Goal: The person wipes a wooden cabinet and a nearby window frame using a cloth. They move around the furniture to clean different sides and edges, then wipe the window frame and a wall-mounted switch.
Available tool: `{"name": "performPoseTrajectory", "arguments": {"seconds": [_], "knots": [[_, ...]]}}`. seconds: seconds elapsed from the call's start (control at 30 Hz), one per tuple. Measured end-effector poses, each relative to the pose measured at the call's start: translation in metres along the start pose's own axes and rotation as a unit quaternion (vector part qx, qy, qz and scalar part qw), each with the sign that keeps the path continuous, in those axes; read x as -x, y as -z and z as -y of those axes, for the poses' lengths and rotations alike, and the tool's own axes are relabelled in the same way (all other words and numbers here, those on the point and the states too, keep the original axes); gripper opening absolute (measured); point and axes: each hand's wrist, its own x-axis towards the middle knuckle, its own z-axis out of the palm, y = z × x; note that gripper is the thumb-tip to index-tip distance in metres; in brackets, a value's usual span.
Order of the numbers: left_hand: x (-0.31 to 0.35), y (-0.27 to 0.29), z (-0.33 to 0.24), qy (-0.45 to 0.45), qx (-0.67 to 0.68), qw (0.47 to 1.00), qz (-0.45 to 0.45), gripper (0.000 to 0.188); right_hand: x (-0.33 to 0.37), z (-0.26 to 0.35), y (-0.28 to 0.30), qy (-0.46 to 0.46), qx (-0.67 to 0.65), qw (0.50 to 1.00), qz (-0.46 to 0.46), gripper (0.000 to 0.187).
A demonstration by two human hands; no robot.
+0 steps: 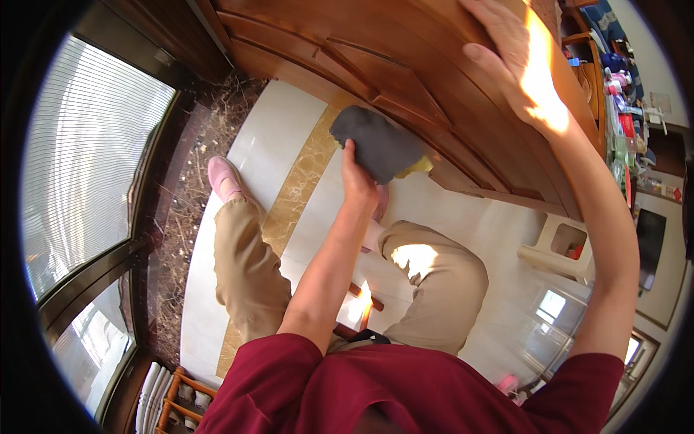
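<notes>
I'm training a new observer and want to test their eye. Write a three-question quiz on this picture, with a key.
1. Multiple choice: Which hand holds the dark grey cloth?
A) left
B) right
C) both

2. True or false: The right hand is clenched in a fist.

3. Fill in: The pale stool stands toward the ____ side of the picture.

Key:
1. A, the left hand.
2. False; the right hand has its fingers extended.
3. right

My left forearm reaches forward, left hand gripping, thumb on top; my right arm is bent, right hand raised, fingers extended.
</notes>
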Motion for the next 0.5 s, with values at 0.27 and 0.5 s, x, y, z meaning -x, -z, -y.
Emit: {"name": "performPoseTrajectory", "arguments": {"seconds": [0.27,0.5], "knots": [[0.099,-0.031,-0.074,-0.017,-0.138,0.984,0.11,0.054,0.017,0.023,-0.005,-0.055,0.054,0.992,-0.101,0.064],[0.172,-0.111,-0.06,-0.059,-0.239,0.937,0.246,0.049,0.164,0.143,-0.005,-0.277,-0.853,0.428,-0.113,0.075]]}}
